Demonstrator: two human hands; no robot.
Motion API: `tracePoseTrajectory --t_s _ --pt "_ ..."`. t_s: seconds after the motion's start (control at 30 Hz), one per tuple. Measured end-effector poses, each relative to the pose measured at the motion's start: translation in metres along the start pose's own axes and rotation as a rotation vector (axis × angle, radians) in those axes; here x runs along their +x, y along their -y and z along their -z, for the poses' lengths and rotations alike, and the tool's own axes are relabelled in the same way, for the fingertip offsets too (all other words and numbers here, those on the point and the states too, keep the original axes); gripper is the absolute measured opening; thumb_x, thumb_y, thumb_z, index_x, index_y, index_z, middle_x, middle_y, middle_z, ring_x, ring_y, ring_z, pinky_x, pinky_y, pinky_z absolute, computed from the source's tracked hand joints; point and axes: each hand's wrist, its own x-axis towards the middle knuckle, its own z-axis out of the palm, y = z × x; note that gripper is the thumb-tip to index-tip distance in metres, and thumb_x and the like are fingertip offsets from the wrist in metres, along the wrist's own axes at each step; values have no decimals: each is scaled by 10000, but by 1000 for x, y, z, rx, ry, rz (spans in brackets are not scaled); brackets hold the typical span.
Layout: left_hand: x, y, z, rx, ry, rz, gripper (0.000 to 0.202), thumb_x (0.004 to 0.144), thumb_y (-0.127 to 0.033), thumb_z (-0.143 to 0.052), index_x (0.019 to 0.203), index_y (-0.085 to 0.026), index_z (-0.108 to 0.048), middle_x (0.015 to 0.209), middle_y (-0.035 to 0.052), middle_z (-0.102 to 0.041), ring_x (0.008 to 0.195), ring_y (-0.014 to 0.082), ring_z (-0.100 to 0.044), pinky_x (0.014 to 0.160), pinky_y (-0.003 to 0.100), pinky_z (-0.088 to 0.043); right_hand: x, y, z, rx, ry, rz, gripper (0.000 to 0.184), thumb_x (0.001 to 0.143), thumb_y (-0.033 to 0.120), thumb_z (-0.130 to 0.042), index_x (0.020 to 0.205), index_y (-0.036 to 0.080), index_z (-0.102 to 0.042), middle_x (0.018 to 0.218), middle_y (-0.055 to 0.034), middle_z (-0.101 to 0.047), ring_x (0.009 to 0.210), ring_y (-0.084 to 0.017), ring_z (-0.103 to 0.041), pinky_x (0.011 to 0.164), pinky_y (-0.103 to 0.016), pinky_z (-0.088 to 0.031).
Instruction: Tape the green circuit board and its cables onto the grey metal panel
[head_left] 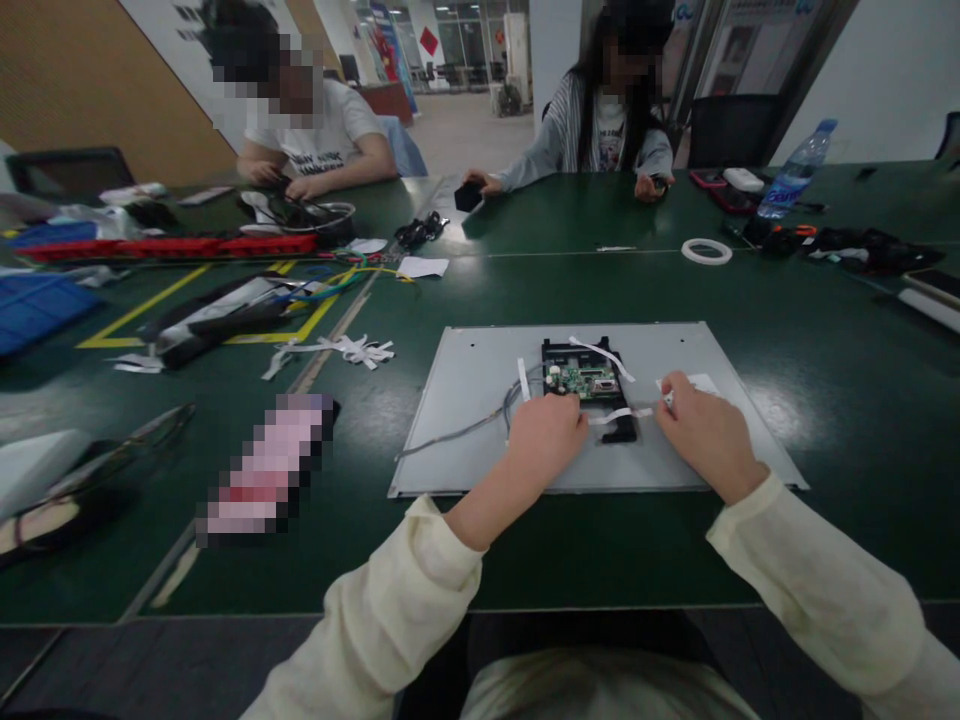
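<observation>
Green circuit board (pixel 589 383) is seated in a black plastic frame (pixel 622 432) on a flat, smooth grey panel (pixel 469 395) atop the glossy tabletop (pixel 390 560), a thin white strip (pixel 616 415) running from the left hand (pixel 546 435), fingers curled, grip not discernible, to the right hand (pixel 706 430), fingers pinching its end.

There is one left hand (pixel 546 437) and one right hand (pixel 705 432) — two hands of the wearer. I count one flat panel (pixel 472 375), and on it one circuit board (pixel 581 382), one black frame (pixel 627 430) and three white strips (pixel 523 378). Farther away, I count one bottle (pixel 796 172) and one white ring (pixel 706 261). On the far side there are other people (pixel 319 145) — two of them.
</observation>
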Motion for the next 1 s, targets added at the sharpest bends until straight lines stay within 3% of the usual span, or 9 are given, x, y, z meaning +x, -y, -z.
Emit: tracePoseTrajectory --t_s 0.07,0.17,0.27,0.33,0.43,0.53,0.83,1.0 --pt "-1 0 0 2 10 1 275 897 -262 -386 848 -136 -625 762 117 -674 714 269 -657 628 360 -496 0 -7 -1 122 -96 92 144 891 270 -431 981 192 -513 731 -32 -592 664 -186 -577 547 -273 -352" --pt "-3 -1 -1 9 10 -3 263 894 -226 -385 862 -130 -627 759 122 -674 727 272 -659 641 361 -495 -2 -8 3 361 -204 398 217 871 312 -481 1033 174 -522 974 -87 -598 934 -206 -562 787 -328 -448" --pt "-5 0 -1 21 -24 -34 223 874 -204 -416 884 -133 -627 768 120 -681 740 279 -666 640 364 -499 -5 1 9 417 -112 696 489 828 452 -550 1242 202 -471 1322 -113 -459 1245 -269 -391 1020 -461 -338" --pt "-6 3 0 25 -53 -45 210 868 -207 -430 897 -134 -625 777 119 -686 748 282 -670 639 364 -503 -8 9 13 359 2 779 666 790 544 -567 1363 258 -383 1474 -85 -285 1357 -316 -221 1075 -570 -204" --pt "-7 6 2 18 -85 -37 221 880 -224 -418 873 -137 -621 764 114 -688 743 281 -676 629 361 -505 -9 14 13 296 126 804 803 764 633 -545 1444 313 -263 1540 -47 -126 1396 -340 -95 1074 -638 -97" --pt "-7 8 5 4 -117 -27 221 885 -225 -410 862 -145 -615 737 100 -687 712 277 -677 602 356 -503 -10 14 11 286 173 789 840 766 660 -522 1467 324 -204 1550 -33 -77 1407 -323 -62 1086 -618 -98" --pt "-7 6 6 -13 -157 -21 298 922 -279 -345 883 -154 -612 748 98 -684 661 244 -666 584 330 -480 -10 11 2 269 130 684 750 799 643 -488 1440 309 -283 1553 -37 -36 1412 -336 -2 1085 -602 -157" --pt "-8 8 6 -41 -140 -37 314 928 -296 -340 870 -156 -615 761 86 -680 673 225 -652 600 313 -458 -6 8 -5 200 107 493 712 837 649 -404 1444 305 -263 1552 -47 -43 1411 -343 -10 1056 -623 -203"
